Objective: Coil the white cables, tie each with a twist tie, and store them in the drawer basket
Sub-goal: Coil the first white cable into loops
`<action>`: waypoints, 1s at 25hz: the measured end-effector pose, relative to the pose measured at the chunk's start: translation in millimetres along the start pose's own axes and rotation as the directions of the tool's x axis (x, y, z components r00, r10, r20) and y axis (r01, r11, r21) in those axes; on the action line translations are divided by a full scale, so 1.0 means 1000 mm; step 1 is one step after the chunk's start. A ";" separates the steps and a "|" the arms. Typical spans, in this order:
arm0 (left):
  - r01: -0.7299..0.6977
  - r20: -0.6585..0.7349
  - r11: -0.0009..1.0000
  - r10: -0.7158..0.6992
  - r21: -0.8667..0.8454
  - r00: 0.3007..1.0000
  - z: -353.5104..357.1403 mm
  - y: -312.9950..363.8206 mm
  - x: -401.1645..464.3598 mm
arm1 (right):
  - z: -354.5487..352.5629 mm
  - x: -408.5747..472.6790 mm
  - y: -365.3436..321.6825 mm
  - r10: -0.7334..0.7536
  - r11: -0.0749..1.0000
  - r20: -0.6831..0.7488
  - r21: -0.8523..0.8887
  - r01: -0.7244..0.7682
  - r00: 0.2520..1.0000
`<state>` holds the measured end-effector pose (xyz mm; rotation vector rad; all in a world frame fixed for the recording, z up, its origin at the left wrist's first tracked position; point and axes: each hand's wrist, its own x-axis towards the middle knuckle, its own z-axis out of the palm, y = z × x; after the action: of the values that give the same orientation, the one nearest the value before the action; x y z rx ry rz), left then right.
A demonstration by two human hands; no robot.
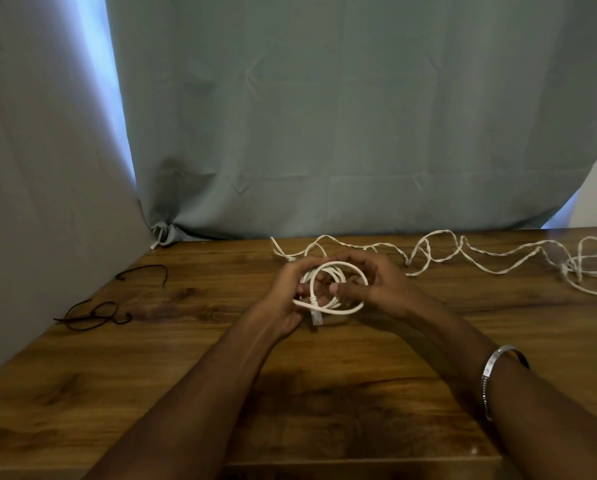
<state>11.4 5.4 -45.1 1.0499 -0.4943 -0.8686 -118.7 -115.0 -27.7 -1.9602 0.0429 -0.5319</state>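
A white cable coil [346, 308] hangs between both hands above the wooden table [186, 358]. My left hand [292, 289] grips its left side, and the clear plug end [316, 317] dangles below the fingers. My right hand [376, 284] holds the coil's right side with thumb and fingers curled round the loops. A second white cable [480, 256] lies loose and tangled along the table's far edge, running from behind the hands to the right. Two black twist ties lie at the left: one [143, 271] farther back, one [92, 315] nearer. No drawer basket is in view.
A grey-green curtain [325, 116] hangs right behind the table. A pale wall [30, 202] borders the table's left side. A metal bracelet [498, 372] sits on my right forearm.
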 end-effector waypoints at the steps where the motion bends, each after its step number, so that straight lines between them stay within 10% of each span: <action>1: -0.018 -0.045 1.000 0.018 -0.017 0.999 -0.004 0.000 0.004 | -0.002 -0.001 0.000 -0.026 0.999 -0.058 -0.038 0.024 0.998; 7: 0.016 -0.069 0.999 -0.019 -0.038 0.997 -0.005 0.004 0.004 | -0.006 0.011 -0.001 0.303 0.914 -0.408 0.382 -0.141 0.861; 9: 0.036 -0.070 0.998 -0.040 -0.049 0.997 -0.005 0.006 0.004 | -0.006 0.010 0.009 0.204 0.963 -0.452 -0.067 -0.261 0.868; 12: 0.022 -0.043 0.992 -0.027 -0.121 0.999 -0.010 0.011 0.004 | -0.006 0.008 0.012 -0.191 0.729 -0.217 -0.685 -0.010 0.957; 19: -0.023 -0.077 0.975 0.006 -0.221 0.997 -0.021 0.018 0.003 | 0.000 -0.004 -0.006 -0.187 0.978 0.105 -0.073 0.195 0.977; 25: -0.024 0.029 0.991 0.028 -0.135 0.999 -0.007 0.013 0.001 | 0.010 0.006 0.002 -0.177 0.984 -0.199 -0.035 0.174 0.964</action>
<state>22.3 11.0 -37.1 0.9058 -0.4673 -0.8837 -108.7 -108.8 -31.0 -1.9311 0.0009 -0.8485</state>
